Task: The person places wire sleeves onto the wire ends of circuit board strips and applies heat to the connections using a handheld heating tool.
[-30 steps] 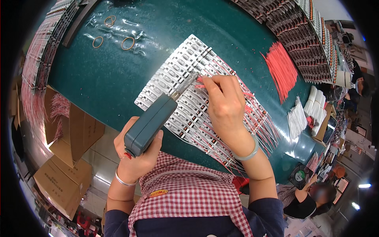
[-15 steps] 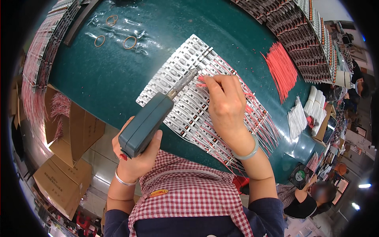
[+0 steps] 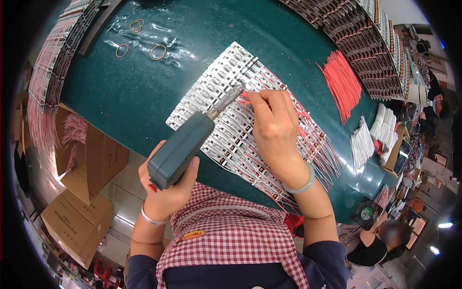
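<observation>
My left hand (image 3: 171, 185) is wrapped round a dark green soldering gun (image 3: 179, 147). Its greyish metal tip reaches up and right over a panel (image 3: 207, 91) of many small white boards in rows on the table. My right hand (image 3: 275, 118) is closed in a pinch on short red wires (image 3: 244, 98), right beside the gun's tip. Whether the tip touches a board or a wire end is hard to make out. Red and white wires (image 3: 313, 139) trail from the right part of the panel, partly behind my right hand.
On the green table (image 3: 144, 91) lie a bundle of red wires (image 3: 342, 86), white wires (image 3: 362, 144) and rubber bands (image 3: 159, 52). Board stacks stand at the far right (image 3: 365, 48) and left (image 3: 60, 72). Cardboard boxes (image 3: 77, 224) sit lower left; a fan (image 3: 366, 213) and another person (image 3: 375, 243) are lower right.
The soldering gun and my left hand have shifted slightly right and up. My right hand stays almost in place with its red wires.
</observation>
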### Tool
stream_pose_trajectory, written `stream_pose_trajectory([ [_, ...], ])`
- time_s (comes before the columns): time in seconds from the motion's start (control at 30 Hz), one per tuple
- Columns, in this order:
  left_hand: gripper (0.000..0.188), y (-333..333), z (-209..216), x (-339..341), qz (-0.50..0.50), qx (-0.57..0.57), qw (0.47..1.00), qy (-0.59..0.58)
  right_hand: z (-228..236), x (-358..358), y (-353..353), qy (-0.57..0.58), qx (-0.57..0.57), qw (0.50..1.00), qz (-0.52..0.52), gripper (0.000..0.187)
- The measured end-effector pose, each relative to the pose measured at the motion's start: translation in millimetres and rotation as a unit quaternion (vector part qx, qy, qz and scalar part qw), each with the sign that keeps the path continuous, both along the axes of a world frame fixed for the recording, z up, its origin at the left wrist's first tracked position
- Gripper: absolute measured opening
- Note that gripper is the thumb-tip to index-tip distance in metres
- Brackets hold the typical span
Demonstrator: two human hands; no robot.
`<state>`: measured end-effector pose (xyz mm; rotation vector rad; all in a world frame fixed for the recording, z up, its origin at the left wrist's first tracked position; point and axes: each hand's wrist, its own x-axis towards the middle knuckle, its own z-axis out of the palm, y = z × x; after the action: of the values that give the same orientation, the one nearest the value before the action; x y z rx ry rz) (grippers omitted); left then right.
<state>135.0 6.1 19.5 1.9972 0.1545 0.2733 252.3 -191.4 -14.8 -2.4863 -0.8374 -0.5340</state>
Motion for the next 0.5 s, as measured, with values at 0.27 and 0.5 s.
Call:
stream_pose_trajectory([
  [0.27, 0.021, 3.0, 4.2, -15.4, 0.075, -0.115, 0.988, 0.067, 1.9, 0.1, 0.5, 0.000, 0.004, 1.000, -0.002, 0.030],
  [0.5, 0.030, 3.6, 2.8, -14.4, 0.047, -0.052, 0.997, 0.039, 2.8, -9.2, 0.1, 0.004, 0.035, 0.999, 0.017, 0.032],
])
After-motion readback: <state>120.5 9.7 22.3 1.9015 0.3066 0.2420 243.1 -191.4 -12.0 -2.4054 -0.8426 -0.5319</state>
